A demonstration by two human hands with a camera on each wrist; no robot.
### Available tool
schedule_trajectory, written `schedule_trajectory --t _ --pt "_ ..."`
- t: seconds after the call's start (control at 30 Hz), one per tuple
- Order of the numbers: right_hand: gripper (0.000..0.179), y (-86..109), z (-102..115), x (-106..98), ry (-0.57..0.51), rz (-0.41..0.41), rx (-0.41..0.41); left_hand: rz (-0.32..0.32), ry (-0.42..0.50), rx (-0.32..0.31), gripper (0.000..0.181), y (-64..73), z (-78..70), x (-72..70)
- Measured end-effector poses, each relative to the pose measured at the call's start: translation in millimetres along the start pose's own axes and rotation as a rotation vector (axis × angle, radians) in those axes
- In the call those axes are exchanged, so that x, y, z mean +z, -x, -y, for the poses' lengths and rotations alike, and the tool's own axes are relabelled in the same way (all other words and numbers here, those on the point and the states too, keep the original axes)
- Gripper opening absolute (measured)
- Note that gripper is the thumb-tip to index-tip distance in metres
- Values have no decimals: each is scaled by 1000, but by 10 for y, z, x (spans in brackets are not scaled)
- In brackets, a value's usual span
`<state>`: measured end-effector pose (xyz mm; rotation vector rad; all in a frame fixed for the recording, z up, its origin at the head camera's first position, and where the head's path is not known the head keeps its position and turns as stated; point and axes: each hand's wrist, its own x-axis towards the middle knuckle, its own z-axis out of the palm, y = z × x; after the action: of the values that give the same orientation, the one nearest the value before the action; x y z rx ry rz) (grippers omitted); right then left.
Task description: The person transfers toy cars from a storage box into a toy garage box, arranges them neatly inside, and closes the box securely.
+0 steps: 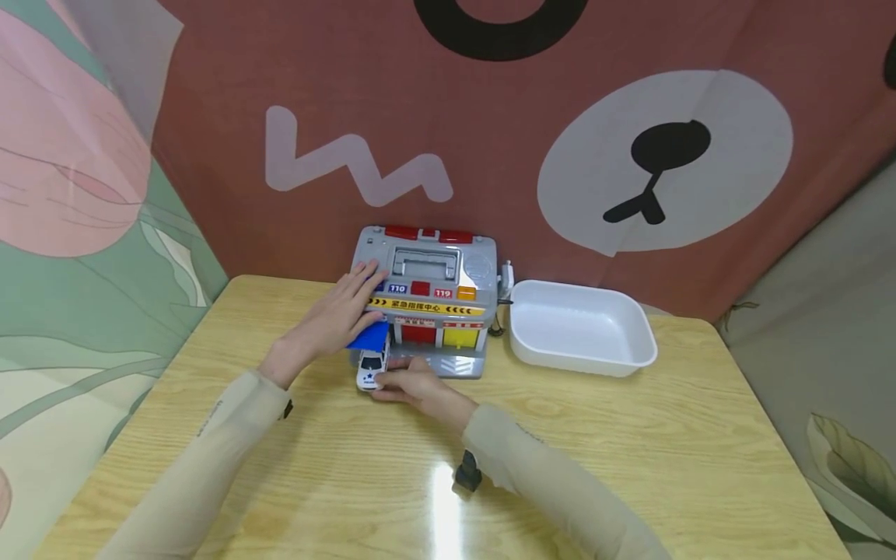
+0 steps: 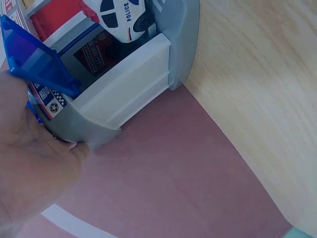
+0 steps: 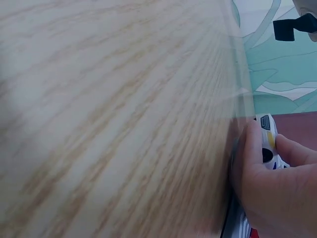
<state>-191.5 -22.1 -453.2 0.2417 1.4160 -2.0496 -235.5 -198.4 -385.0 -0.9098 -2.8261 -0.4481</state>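
A grey toy rescue station point(image 1: 479, 253) stands at the back of the table, with red, yellow and blue garage doors. The blue door point(image 1: 369, 337) is swung up. My left hand point(image 1: 325, 320) rests on the station's left roof edge, fingers fairly straight. Beneath the raised door a white toy police car point(image 1: 370, 369) sits partly inside the left bay, its other end sticking out. My right hand point(image 1: 423, 386) pinches the car's outer end between thumb and fingers. In the left wrist view the car point(image 2: 121, 17) shows in the bay opening; the left fingertips are hidden there.
A white plastic tray point(image 1: 581, 365) stands right of the station. A small grey part point(image 1: 507, 278) sticks up from the station's right side. Behind the wooden table point(image 1: 336, 482) hangs a printed cloth point(image 1: 483, 140).
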Motion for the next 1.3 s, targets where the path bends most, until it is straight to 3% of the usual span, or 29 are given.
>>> schedule_trajectory --t 0.43,0.67,0.8,1.13,1.3 --pt "54 49 16 38 -4 12 -4 -13 24 9 65 -2 7 7" --pt "52 29 19 20 19 -40 -22 -26 33 19 64 -9 27 35" --pt "42 4 27 -19 68 -41 -41 -23 37 13 64 -4 11 22" --pt "25 -74 91 -87 315 -16 -35 -9 26 7 63 -12 15 31" --pt "27 -80 125 -107 379 18 -44 -8 28 5 63 -9 4 21"
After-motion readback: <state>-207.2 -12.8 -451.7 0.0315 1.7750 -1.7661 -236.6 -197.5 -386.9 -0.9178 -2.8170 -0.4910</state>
